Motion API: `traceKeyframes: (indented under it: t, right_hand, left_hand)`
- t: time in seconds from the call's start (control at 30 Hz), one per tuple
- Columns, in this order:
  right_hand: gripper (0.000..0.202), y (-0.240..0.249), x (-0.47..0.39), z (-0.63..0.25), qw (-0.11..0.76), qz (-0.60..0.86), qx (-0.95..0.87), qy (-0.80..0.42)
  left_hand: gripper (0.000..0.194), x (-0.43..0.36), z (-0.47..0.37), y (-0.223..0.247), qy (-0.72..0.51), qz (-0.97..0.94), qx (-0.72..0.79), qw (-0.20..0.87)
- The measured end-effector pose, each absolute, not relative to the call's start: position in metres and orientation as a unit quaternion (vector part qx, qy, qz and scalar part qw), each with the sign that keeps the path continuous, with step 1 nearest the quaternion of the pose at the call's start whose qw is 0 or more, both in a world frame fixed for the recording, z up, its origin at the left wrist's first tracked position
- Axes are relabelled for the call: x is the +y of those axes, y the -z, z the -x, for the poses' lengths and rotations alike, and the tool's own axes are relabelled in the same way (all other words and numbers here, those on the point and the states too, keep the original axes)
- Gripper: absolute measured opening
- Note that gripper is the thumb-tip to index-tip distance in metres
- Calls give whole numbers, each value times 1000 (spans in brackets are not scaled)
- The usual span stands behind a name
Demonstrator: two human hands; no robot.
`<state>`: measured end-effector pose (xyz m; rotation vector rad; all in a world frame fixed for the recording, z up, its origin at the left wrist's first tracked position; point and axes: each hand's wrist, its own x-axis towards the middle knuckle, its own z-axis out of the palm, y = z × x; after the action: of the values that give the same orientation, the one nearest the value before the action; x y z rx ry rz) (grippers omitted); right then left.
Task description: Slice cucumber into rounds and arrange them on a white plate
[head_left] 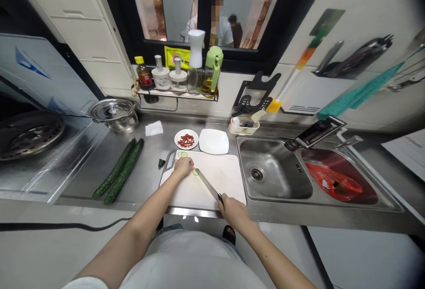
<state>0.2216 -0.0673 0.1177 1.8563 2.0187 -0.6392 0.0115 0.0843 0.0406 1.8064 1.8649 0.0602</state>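
My right hand (pixel 233 209) grips the handle of a kitchen knife (pixel 208 184), whose blade slants up and left across a white cutting board (pixel 229 176). A round cucumber slice (pixel 195 172) sits at the blade's far end. Close beside it, my left hand (pixel 183 166) rests on the board with its fingers drawn together; whatever they hold is hidden. Beyond that hand lie pale cucumber slices (pixel 183 154) near the board's grey handle. A dark cut cucumber end (pixel 161 163) is on the counter just left of the board.
Two whole cucumbers (pixel 125 171) lie to the left, with a lidded steel pot (pixel 114 114) behind. Past the board stand a plate of red pieces (pixel 186 140) and a white square plate (pixel 214 141). A double sink (pixel 275 169) is at right, a red bag (pixel 335 183) inside.
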Motion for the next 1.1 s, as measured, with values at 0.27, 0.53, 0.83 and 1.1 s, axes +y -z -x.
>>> traceKeyframes:
  t: [0.27,0.53,0.83,1.1]
  right_hand:
    - [31,-116,-65,-220,159,-651,710,217]
    - [31,-122,-73,-223,161,-659,703,214]
    - [31,-134,-81,-228,180,-668,685,227]
    - [31,-117,-75,-225,150,-660,707,208]
  left_hand:
    - [15,83,-12,-41,-27,-673,691,264]
    - [10,80,-15,-44,-29,-676,690,258]
    - [9,77,-15,-43,-44,-673,694,253]
    - [8,76,-14,-42,-44,-675,693,250]
